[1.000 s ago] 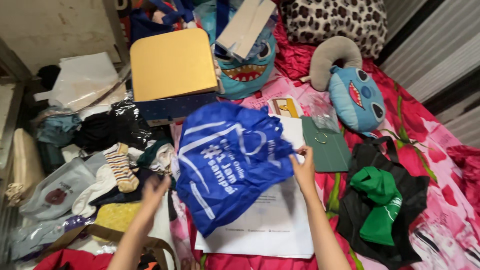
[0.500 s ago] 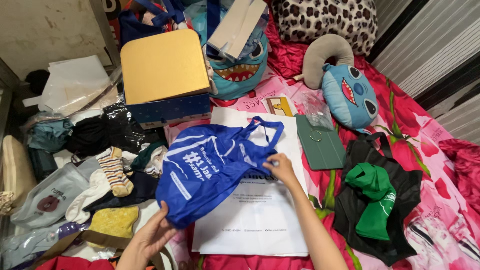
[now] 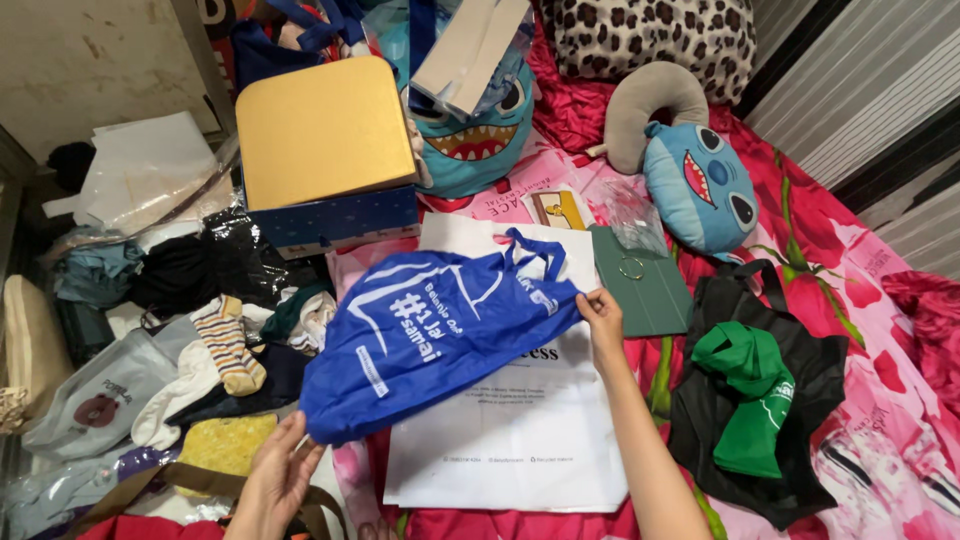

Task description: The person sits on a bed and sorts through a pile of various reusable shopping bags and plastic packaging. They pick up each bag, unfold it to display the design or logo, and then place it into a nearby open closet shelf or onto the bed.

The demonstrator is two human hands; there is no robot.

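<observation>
A blue fabric tote bag (image 3: 430, 335) with white print is stretched between my two hands above a white paper bag (image 3: 520, 430) lying flat on the bed. My left hand (image 3: 275, 475) pinches the bag's bottom corner at the lower left. My right hand (image 3: 600, 310) grips its upper edge near the handles, which loop up toward the back. The blue bag lies slanted and partly spread, covering the upper left of the white bag.
A green bag (image 3: 750, 395) sits on a black bag (image 3: 790, 450) at right. A dark green case (image 3: 645, 285), a blue plush cushion (image 3: 700, 190), and a gold-lidded box (image 3: 320, 135) lie behind. Socks (image 3: 230, 345) and clothes pile at left on the floral bedsheet (image 3: 880, 300).
The blue bag was held up crumpled, then lowered and pulled flatter. My left hand dropped to its bottom corner; my right hand shifted right, drawing the top edge taut.
</observation>
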